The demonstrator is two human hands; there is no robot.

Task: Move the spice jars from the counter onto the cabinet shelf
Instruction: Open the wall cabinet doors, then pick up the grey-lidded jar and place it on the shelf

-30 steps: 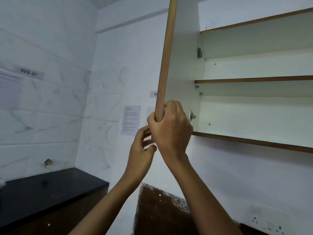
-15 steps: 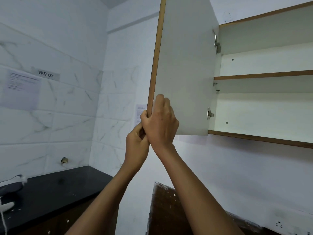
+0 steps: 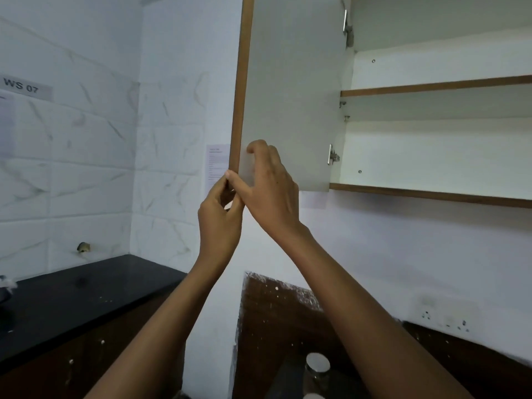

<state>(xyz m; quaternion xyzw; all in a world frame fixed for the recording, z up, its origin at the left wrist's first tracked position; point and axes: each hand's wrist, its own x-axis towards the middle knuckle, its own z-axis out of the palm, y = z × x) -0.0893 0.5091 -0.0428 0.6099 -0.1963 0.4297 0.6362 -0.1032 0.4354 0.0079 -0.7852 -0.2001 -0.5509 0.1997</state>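
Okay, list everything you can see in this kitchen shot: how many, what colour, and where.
cabinet door: one, white with a brown edge, open, top middle
cabinet shelf: two boards, white with brown edges, upper right
hinges: two, metal, on the door's right side
spice jar: one clear with a pale lid, bottom middle; a second lid shows at the frame edge
counter: one, black, lower left
label: one, grey, reads WS 07, left wall
paper notice: one, white, wall behind the door
wall socket: one, white, lower right
left hand: holds the door's lower corner
right hand: pinches the door's edge
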